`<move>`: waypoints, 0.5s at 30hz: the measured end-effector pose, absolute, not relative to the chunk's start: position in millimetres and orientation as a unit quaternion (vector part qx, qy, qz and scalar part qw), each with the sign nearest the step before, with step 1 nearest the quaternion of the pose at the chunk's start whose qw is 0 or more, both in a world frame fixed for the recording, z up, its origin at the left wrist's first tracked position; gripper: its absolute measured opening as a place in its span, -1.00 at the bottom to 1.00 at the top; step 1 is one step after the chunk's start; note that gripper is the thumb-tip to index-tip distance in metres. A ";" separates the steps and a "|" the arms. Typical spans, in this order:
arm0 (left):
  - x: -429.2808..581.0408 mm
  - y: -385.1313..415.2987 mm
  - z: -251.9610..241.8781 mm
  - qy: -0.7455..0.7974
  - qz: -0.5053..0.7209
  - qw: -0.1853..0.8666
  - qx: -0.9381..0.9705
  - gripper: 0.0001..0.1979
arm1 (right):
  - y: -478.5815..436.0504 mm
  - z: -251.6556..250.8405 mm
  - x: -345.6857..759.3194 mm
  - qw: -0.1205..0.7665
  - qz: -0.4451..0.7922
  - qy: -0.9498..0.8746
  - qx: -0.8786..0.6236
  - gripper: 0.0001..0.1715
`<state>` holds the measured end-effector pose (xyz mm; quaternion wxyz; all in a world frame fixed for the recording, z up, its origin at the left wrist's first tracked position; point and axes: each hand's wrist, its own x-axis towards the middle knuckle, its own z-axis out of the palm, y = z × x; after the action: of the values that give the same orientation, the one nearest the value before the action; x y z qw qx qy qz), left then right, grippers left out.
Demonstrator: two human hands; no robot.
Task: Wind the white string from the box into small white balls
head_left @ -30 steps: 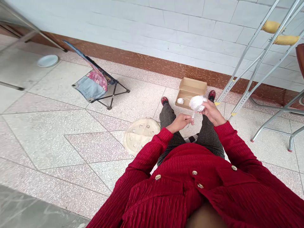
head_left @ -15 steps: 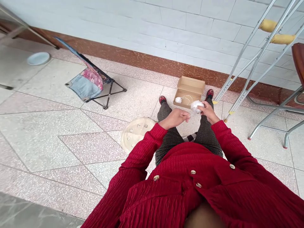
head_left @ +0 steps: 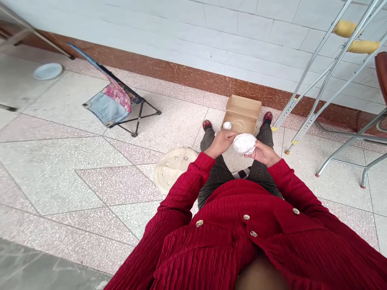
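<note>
In front of my lap is a white, rounded ball of yarn (head_left: 244,144), its surface smooth and pale. My right hand (head_left: 263,153) grips it from the right, thumb on the near face and fingers behind. At its upper left edge, my left hand (head_left: 223,142) is closed in a pinch; the strand between those fingertips is too fine to make out. Beyond both hands, an open cardboard box (head_left: 243,109) lies on the floor between my feet. Inside it sits a smaller white ball (head_left: 227,125) with a loose looped cord (head_left: 240,124).
A round cream stool top (head_left: 172,167) stands by my left leg. Further left is a folding fabric chair (head_left: 109,106) and a pale basin (head_left: 48,71). Metal crutches (head_left: 325,80) lean on the wall at right, beside a metal-legged chair (head_left: 344,145).
My left hand has come across to the ball's edge from a short gap away. The ball has shifted slightly left and nearer, and now shows a broad round face.
</note>
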<state>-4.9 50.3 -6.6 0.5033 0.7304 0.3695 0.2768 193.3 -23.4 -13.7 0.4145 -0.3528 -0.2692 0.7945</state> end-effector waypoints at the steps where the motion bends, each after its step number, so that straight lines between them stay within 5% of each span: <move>1: -3.2 47.9 -10.2 0.376 0.275 0.509 0.724 -0.71 | -22.3 -11.4 192.2 0.423 0.792 -0.255 -0.358 -0.41; 11: -0.9 37.1 -17.6 0.391 0.243 0.483 0.745 -0.83 | -7.0 -1.4 182.9 0.451 0.758 -0.176 -0.438 -0.59; 15: -5.7 35.9 -15.8 0.319 0.237 0.583 0.708 -0.60 | -2.9 -2.4 183.3 0.464 0.736 -0.191 -0.454 -0.59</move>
<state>-5.7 35.9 -15.8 0.5832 0.7084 0.3195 0.2366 183.3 -2.9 -2.4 0.4645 -0.4543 -0.1914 0.7357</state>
